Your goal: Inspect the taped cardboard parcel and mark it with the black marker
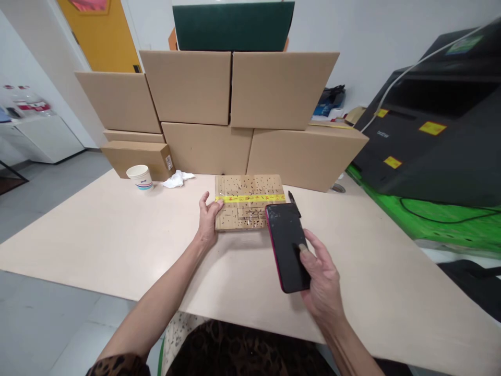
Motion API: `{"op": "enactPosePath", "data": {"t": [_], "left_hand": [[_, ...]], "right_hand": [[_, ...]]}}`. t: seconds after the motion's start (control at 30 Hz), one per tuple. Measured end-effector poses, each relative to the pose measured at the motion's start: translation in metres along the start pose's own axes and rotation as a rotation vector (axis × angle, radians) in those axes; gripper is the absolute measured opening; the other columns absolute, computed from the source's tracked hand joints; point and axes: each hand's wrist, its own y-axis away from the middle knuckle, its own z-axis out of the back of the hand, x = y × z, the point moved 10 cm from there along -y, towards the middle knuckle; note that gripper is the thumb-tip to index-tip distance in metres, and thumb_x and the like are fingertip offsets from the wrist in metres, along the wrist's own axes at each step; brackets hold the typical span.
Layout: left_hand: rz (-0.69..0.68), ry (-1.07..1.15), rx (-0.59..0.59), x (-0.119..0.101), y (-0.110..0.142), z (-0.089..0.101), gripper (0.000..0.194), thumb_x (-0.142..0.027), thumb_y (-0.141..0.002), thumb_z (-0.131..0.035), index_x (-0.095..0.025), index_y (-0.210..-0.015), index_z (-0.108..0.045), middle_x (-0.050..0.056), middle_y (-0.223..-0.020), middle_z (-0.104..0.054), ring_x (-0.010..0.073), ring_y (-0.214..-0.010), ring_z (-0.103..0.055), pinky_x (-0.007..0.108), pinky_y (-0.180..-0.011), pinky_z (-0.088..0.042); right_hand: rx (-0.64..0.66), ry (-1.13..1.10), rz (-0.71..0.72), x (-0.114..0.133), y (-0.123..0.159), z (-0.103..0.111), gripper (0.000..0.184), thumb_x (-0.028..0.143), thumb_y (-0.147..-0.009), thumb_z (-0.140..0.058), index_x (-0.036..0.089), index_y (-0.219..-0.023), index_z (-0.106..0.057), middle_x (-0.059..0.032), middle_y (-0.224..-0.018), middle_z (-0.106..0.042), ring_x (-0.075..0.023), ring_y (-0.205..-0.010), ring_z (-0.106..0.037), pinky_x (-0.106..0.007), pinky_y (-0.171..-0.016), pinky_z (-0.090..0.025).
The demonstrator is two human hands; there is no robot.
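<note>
A small cardboard box (250, 183) with yellow tape across it and many dark specks lies on the table. My left hand (209, 219) grips its left side, the thumb over the top edge by the tape. In my right hand (323, 271) is a smartphone (287, 245) with a dark screen and a pinkish-red edge, held above the table. Its upper end covers the box's lower right corner. A black pen (292, 198) lies just right of the box, partly hidden behind the phone.
Large cardboard boxes (207, 149) are stacked along the back, a dark green box (235, 26) on top. At the back left stand a paper cup (140, 177) and a crumpled tissue (178, 178). A big black machine (438, 136) is on the right.
</note>
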Motion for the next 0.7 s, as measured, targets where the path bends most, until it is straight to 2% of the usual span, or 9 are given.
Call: {"op": "enactPosePath", "data": {"t": [0.13,0.27,0.53,0.6,0.7], "left_hand": [[-0.012,0.008,0.003,0.000,-0.001,-0.001,0.109,-0.047,-0.064,-0.095,-0.024,-0.152,-0.034,0.008,-0.111,-0.073,0.0285,-0.103,-0.073,0.045,-0.098,-0.058],[-0.009,0.010,0.006,0.001,-0.001,-0.001,0.106,-0.046,-0.066,-0.094,-0.025,-0.152,-0.035,0.009,-0.114,-0.073,0.0292,-0.105,-0.074,0.045,-0.098,-0.058],[-0.010,-0.009,0.014,0.001,-0.001,0.000,0.102,-0.047,-0.069,-0.092,-0.026,-0.151,-0.036,0.008,-0.112,-0.072,0.0265,-0.101,-0.073,0.043,-0.095,-0.058],[-0.010,-0.007,0.008,0.000,-0.001,0.000,0.102,-0.047,-0.068,-0.093,-0.026,-0.151,-0.036,0.007,-0.111,-0.072,0.0262,-0.100,-0.072,0.042,-0.094,-0.058],[-0.008,-0.005,0.000,0.000,0.000,0.000,0.103,-0.046,-0.067,-0.093,-0.026,-0.150,-0.036,0.007,-0.110,-0.072,0.0260,-0.098,-0.073,0.042,-0.094,-0.058]], "right_hand": [[0.056,-0.012,-0.021,-0.013,0.007,-0.019,0.073,0.043,-0.063,-0.100,0.026,-0.129,-0.076,-0.0064,-0.109,-0.085,-0.0214,-0.084,-0.081,-0.031,-0.072,-0.067],[0.036,-0.020,0.022,-0.018,0.011,-0.027,0.075,0.045,-0.066,-0.098,0.026,-0.134,-0.073,-0.0082,-0.112,-0.085,-0.0238,-0.087,-0.081,-0.039,-0.079,-0.068],[0.013,-0.048,0.110,-0.018,0.011,-0.039,0.061,0.044,-0.071,-0.096,0.026,-0.125,-0.076,-0.0061,-0.109,-0.085,-0.0230,-0.095,-0.081,-0.042,-0.090,-0.067],[0.024,-0.027,0.127,-0.019,0.010,-0.042,0.061,0.046,-0.072,-0.095,0.026,-0.127,-0.076,-0.0066,-0.112,-0.084,-0.0245,-0.101,-0.080,-0.046,-0.098,-0.065],[0.048,0.011,0.174,-0.018,0.009,-0.045,0.059,0.046,-0.077,-0.091,0.027,-0.131,-0.075,-0.0072,-0.128,-0.081,-0.0278,-0.122,-0.075,-0.053,-0.115,-0.056]]}}
